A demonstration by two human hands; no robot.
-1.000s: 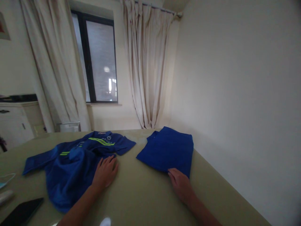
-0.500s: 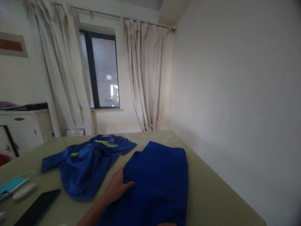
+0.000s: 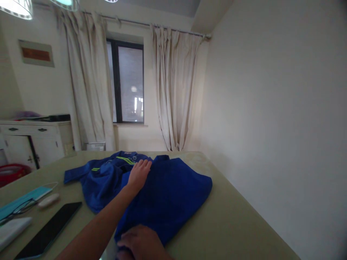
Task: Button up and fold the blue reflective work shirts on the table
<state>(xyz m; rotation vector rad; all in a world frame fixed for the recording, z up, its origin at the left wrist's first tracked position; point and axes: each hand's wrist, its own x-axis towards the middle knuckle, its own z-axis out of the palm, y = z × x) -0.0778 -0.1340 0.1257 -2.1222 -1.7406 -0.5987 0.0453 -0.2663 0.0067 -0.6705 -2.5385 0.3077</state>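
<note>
The blue cloth point(image 3: 173, 191) lies on the table point(image 3: 233, 224), between the shirt and the right edge, directly under both grips. The left grip point(image 3: 139, 175) rests over the cloth's left border, fingers close together; I cannot tell whether they pinch the fabric. The right grip point(image 3: 142, 242) is at the cloth's near end, fingers bent over its corner; how firmly it holds, if at all, I cannot tell.

The cloth is plain, matte and softly creased, with a rounded bulge towards the right edge. It overlaps the shirt point(image 3: 101, 186), a rumpled blue one with lime stripes, near the far edge. Towards the left edge lie a flat black phone point(image 3: 51, 227), a smooth pale oval thing point(image 3: 48, 200), thin-framed glasses point(image 3: 20, 209), a pale blue mask point(image 3: 29, 198) and a white box point(image 3: 13, 231).

Beyond the left edge stand a red tub point(image 3: 11, 179), its contents unclear, and a white cabinet point(image 3: 46, 141) with drawers and doors.
</note>
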